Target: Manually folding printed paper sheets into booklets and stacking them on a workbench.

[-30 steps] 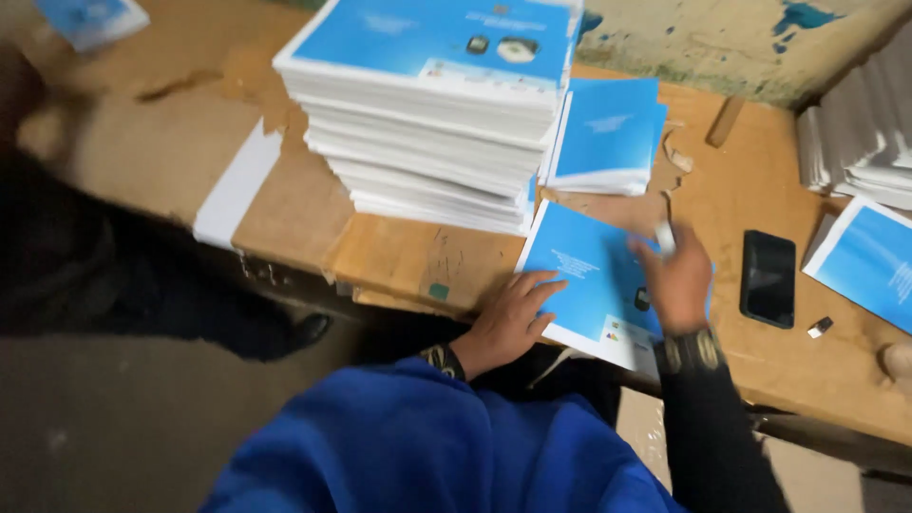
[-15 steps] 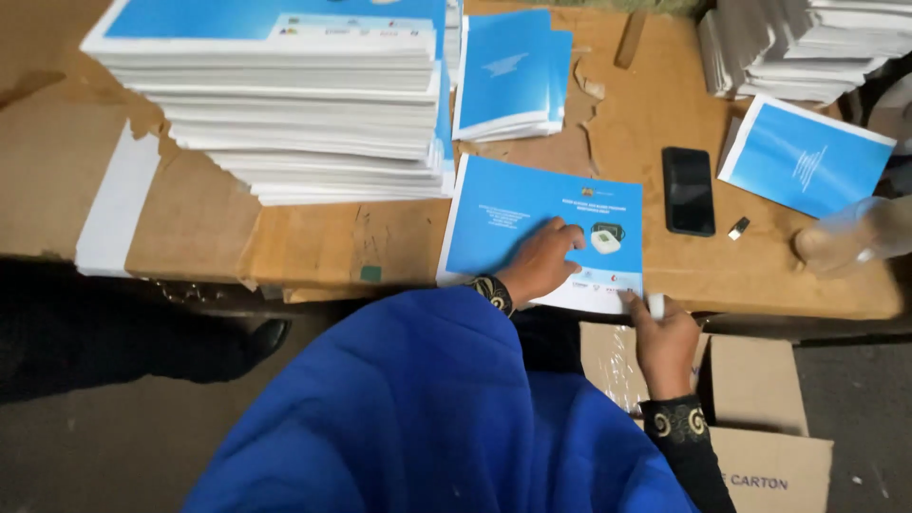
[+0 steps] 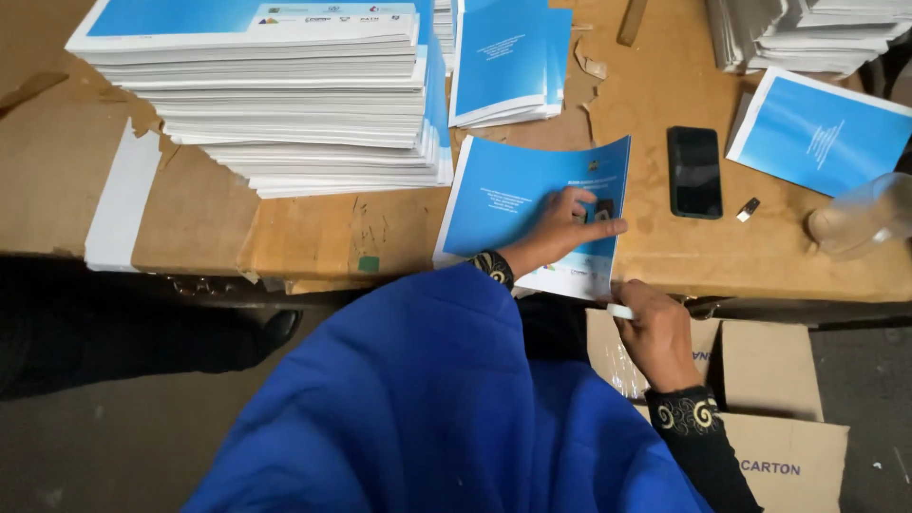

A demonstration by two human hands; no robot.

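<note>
Pressing flat, left hand [image 3: 556, 231] fingers spread on blue booklet [image 3: 532, 204]; right hand [image 3: 658, 332] fingers clamped on white marker [image 3: 619, 311].

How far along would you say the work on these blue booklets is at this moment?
Done, it seems: a small pile of blue booklets lies set aside at the back. In hand: the left hand presses one open booklet flat at the table's edge while the right hand grips a small white tool. Left: the tall stack beside it looks untouched.
</note>
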